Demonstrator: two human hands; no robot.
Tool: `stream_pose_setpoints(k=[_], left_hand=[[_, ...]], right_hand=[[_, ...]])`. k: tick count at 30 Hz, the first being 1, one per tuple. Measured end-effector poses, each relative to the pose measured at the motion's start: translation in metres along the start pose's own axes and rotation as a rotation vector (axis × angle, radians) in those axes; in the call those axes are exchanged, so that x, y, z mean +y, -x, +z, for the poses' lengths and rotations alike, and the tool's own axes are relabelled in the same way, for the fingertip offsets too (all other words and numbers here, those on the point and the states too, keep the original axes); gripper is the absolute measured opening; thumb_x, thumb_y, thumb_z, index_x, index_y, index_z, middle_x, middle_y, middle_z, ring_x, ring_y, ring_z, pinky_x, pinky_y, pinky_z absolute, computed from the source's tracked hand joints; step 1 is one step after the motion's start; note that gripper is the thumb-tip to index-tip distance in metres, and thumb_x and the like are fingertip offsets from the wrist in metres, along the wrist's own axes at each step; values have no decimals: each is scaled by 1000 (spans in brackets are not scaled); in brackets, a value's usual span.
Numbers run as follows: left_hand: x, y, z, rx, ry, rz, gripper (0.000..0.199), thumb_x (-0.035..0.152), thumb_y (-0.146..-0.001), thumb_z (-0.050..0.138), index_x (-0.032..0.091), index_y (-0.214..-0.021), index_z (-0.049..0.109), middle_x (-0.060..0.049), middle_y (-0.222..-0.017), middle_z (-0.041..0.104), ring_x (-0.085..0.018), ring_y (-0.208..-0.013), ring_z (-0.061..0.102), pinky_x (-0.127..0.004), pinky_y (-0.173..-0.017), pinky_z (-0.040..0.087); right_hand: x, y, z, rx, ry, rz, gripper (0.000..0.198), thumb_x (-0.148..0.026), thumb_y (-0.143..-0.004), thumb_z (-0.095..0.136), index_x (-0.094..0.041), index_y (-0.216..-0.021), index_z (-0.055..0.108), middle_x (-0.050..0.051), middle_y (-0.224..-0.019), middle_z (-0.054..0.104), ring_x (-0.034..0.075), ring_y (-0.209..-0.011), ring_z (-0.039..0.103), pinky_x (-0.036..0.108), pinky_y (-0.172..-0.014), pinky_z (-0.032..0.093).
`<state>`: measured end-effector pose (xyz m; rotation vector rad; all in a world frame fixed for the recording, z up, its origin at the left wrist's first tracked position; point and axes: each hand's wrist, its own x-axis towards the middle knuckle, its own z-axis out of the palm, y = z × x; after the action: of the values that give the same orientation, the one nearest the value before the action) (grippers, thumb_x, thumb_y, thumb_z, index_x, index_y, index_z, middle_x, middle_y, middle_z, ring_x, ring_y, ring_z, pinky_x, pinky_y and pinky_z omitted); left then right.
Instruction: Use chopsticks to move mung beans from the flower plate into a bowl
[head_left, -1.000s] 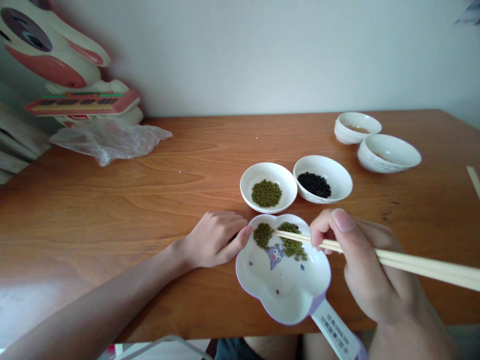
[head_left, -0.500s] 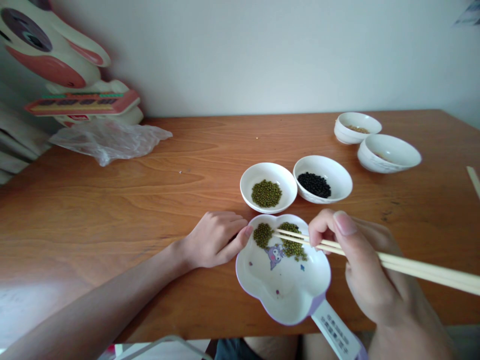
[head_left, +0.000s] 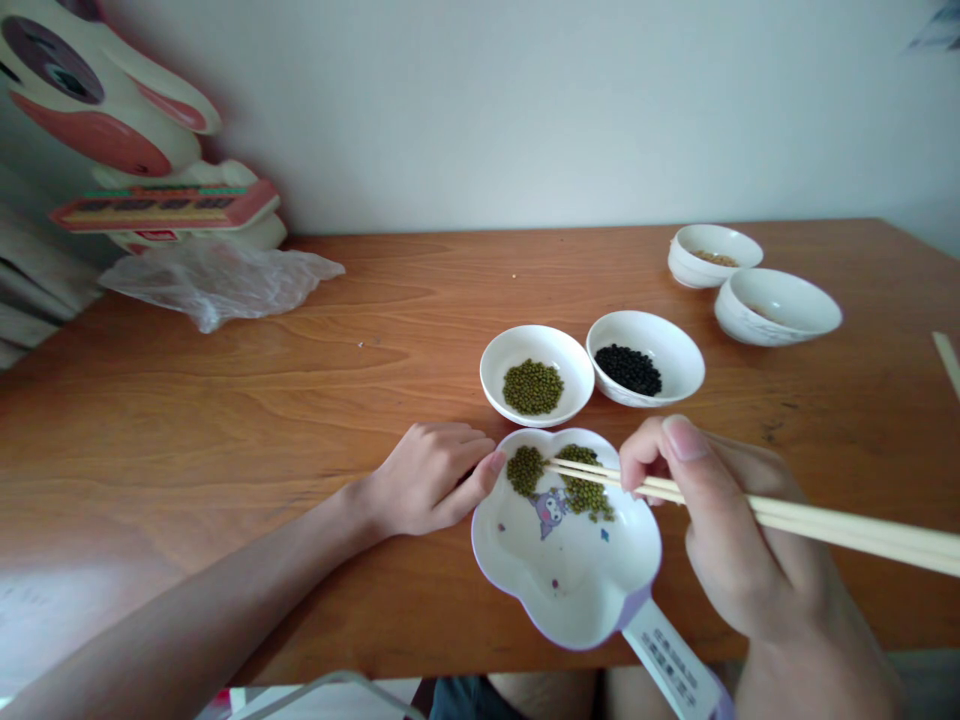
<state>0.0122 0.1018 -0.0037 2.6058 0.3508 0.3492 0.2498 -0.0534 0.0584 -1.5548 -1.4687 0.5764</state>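
Note:
My right hand [head_left: 739, 525] is closed around a pair of pale chopsticks [head_left: 840, 528]. Their tips reach into a white, purple-rimmed flower-shaped bowl [head_left: 570, 605] with a handle, between two small heaps of mung beans [head_left: 586, 490]. Whether a bean is pinched at the tips I cannot tell. On the bowl's left rim, my left hand [head_left: 442, 475] grips with the thumb; its other fingers are partly hidden. Just behind stands a round white bowl [head_left: 491, 375] of mung beans, and right of it another white bowl [head_left: 684, 355] with black beans.
Two more white bowls, a far one [head_left: 682, 265] and a nearer one [head_left: 814, 310], stand at the back right with pale contents. A clear plastic bag [head_left: 217, 285] and a cartoon animal toy with a keyboard [head_left: 165, 210] are at the left. Another stick [head_left: 946, 362] shows at the right edge.
The rear end of the chopsticks has risen slightly with a small shift of my right hand. The tips stay at almost the same spot. My left hand and the bowls are still.

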Motion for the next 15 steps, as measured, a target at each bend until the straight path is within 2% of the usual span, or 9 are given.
stream_pose_setpoints(k=[7, 9, 11, 13, 15], left_hand=[[-2, 1, 1, -22, 7, -5, 37, 29, -111, 33, 20, -78, 47, -2, -73, 57, -16, -67, 51, -31, -66, 39], [-2, 1, 1, -21, 4, -3, 37, 29, -112, 33, 20, -78, 47, -2, -74, 57, -16, -67, 51, -31, -65, 38], [-2, 1, 1, -19, 1, 0, 37, 29, -111, 33, 20, -78, 48, -2, -74, 57, -16, -66, 51, -31, -65, 38], [-2, 1, 1, -15, -1, 2, 37, 29, -111, 34, 20, -78, 48, -2, -73, 58, -16, -66, 51, -31, -64, 38], [-2, 1, 1, -12, 1, 4, 37, 29, -111, 34, 20, -78, 48, -2, -73, 58, -16, -66, 51, -31, -64, 38]], right_hand=[[8, 3, -10, 20, -31, -33, 48, -43, -111, 36, -25, -76, 62, 3, -72, 66, 20, -68, 63, 35, -62, 44], [8, 5, -13, 115, -40, -104, 49, -43, -111, 38, -25, -74, 65, 4, -72, 68, 22, -71, 65, 37, -64, 44], [4, 6, -12, 298, -109, -132, 54, -44, -110, 37, -26, -71, 68, 4, -69, 66, 23, -72, 64, 40, -69, 43], [-2, 5, -7, 489, -215, -75, 59, -44, -110, 34, -26, -67, 70, 4, -68, 64, 24, -73, 61, 41, -73, 41], [-8, 4, -2, 565, -271, 3, 60, -45, -109, 36, -25, -65, 71, 6, -71, 63, 26, -77, 60, 43, -77, 40]])
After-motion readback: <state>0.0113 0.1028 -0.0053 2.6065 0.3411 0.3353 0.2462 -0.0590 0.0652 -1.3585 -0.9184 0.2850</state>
